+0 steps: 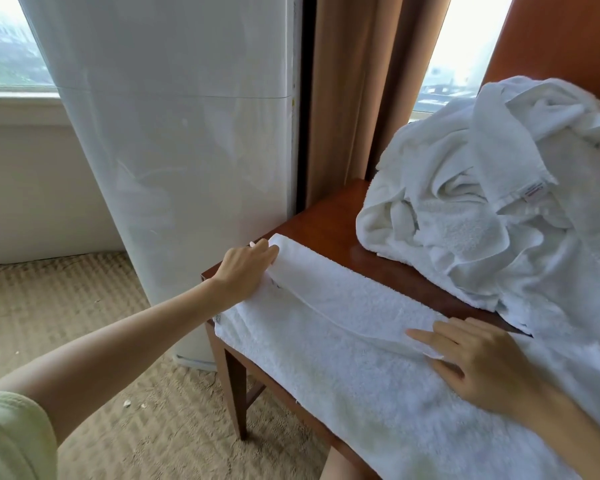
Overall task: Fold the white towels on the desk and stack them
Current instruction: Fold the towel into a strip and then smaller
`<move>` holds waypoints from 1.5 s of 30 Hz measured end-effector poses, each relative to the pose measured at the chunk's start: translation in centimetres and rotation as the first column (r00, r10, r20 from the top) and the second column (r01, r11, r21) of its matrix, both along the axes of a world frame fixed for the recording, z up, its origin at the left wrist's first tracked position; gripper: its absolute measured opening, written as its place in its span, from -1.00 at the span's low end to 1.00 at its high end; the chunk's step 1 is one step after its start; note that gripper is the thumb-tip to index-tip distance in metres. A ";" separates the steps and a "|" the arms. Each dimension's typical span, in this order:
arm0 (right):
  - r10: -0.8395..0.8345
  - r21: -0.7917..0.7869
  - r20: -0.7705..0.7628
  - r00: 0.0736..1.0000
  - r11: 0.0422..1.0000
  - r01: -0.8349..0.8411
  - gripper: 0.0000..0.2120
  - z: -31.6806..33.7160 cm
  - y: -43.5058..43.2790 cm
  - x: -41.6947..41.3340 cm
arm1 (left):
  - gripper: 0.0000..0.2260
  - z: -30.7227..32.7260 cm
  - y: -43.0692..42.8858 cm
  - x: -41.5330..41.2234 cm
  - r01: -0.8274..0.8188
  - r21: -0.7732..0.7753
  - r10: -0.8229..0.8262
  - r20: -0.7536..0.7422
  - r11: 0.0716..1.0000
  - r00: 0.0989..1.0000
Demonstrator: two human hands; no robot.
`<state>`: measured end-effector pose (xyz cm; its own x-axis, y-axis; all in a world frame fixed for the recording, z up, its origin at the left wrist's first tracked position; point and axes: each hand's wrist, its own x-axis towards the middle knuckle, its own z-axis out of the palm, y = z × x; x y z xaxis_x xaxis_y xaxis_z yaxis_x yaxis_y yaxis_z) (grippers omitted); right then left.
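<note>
A pale green sleeve [11, 434] sits at the bottom left corner, and a bare forearm reaches out from it toward the left end of the desk [329, 220]. There the left hand [243, 268] grips the towel [343, 358]. Its fingers curl over the end of a long flap that has been folded forward, right at the desk's left edge. How the thumb lies under the cloth cannot be seen.

The towel is spread flat along the near side of the wooden desk, its front edge hanging a little over the rim. The folded flap runs from the left hand across to the right hand [475, 362], with the hem forming a shallow curve between them. The right hand lies flat on the towel, fingers straight and slightly spread, pointing left. Its fingertips press down on the hem of the flap, and it holds nothing.

Behind the spread towel, on the far right part of the desk, lies a pile of towels [482, 188], crumpled and unfolded. A small label [534, 192] shows on one hem. The pile's lower edge touches or overlaps the right end of the flat towel.

A tall white cabinet [187, 133] stands on the carpet [84, 306] just left of the desk. A tan curtain [347, 81] hangs behind it, with a window [11, 46] at the far left.
</note>
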<state>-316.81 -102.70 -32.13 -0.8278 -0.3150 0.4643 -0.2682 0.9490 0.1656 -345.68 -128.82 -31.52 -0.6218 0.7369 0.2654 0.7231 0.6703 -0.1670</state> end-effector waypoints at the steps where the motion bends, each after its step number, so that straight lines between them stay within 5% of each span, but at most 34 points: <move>1: -0.001 -0.017 0.015 1.000 1.000 0.001 -0.67 0.2 -0.2 0.2 | -0.70 -0.1 -0.1 0.1 -0.007 0.055 0.007 -0.003 0.998 1.000; 4: 0.017 -0.009 -0.020 1.000 1.000 -0.017 -0.70 0.6 -0.6 0.4 | -0.80 -0.7 -0.5 0.2 -0.053 0.352 0.032 0.065 0.934 0.997; 8: -0.107 0.058 -0.254 0.961 0.990 0.126 -0.59 1.7 -0.5 0.5 | -0.78 0.1 0.9 -0.7 -0.224 0.677 0.037 0.279 0.701 0.959; 11: -0.167 0.102 -0.337 0.926 0.972 0.213 -0.54 2.5 -0.6 0.9 | -0.69 1.7 2.8 -1.5 -0.451 0.807 -0.276 0.565 0.381 0.778; 12: -0.148 0.122 -0.330 0.932 0.973 0.197 -0.52 2.5 -0.7 1.0 | -0.67 1.8 3.1 -1.6 -0.465 0.808 -0.327 0.577 0.360 0.748; 16: 0.017 0.178 -0.166 0.986 0.984 0.013 -0.45 1.2 -1.1 1.1 | -0.63 0.5 1.8 -1.8 -0.250 0.711 -0.210 0.492 0.657 0.845; 18: 0.048 0.156 -0.080 0.996 0.987 -0.035 -0.48 0.9 -1.2 0.9 | -0.63 -0.4 0.6 -2.0 -0.219 0.655 -0.193 0.495 0.723 0.847; 25: 0.087 0.110 -0.038 0.995 0.990 -0.083 -0.52 0.5 -0.9 1.0 | -0.60 0.5 0.3 -2.3 -0.280 0.773 -0.297 0.511 0.569 0.807; 30: 0.107 0.065 0.045 0.993 0.992 -0.110 -0.61 0.6 -1.2 0.9 | -0.57 -1.0 -1.7 -2.6 -0.038 0.482 -0.218 0.463 0.875 0.859; 33: 0.088 0.013 0.100 0.991 0.996 -0.089 -0.64 0.8 -1.5 0.8 | -0.61 -0.5 -1.3 -2.3 -0.031 0.264 -0.075 0.382 0.964 0.921; 35: 0.066 0.005 0.109 0.992 0.998 -0.067 -0.66 0.9 -1.6 0.8 | -0.66 0.6 -0.4 -1.6 -0.062 0.156 0.013 0.299 0.986 0.954; 38: 0.006 -0.031 0.165 0.986 1.000 -0.001 -0.46 1.1 -1.8 0.8 | -0.50 1.5 1.6 0.9 0.107 0.299 -0.155 0.141 0.948 0.978; 41: -0.021 -0.048 0.189 0.982 0.998 0.031 -0.41 1.2 -1.9 0.9 | -0.54 0.6 4.6 4.5 0.375 0.235 -0.434 0.295 0.897 0.851; 45: -0.041 -0.047 0.208 0.977 0.998 0.052 -0.39 1.0 -1.7 0.9 | -0.48 -1.6 7.2 5.4 0.427 -0.029 -0.373 0.438 0.904 0.818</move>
<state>-315.91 -104.45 -31.18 -0.9207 -0.2541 0.2964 -0.2471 0.9670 0.0615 -340.33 -121.59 -33.16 -0.2959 0.9537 -0.0546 0.9423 0.3008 0.1471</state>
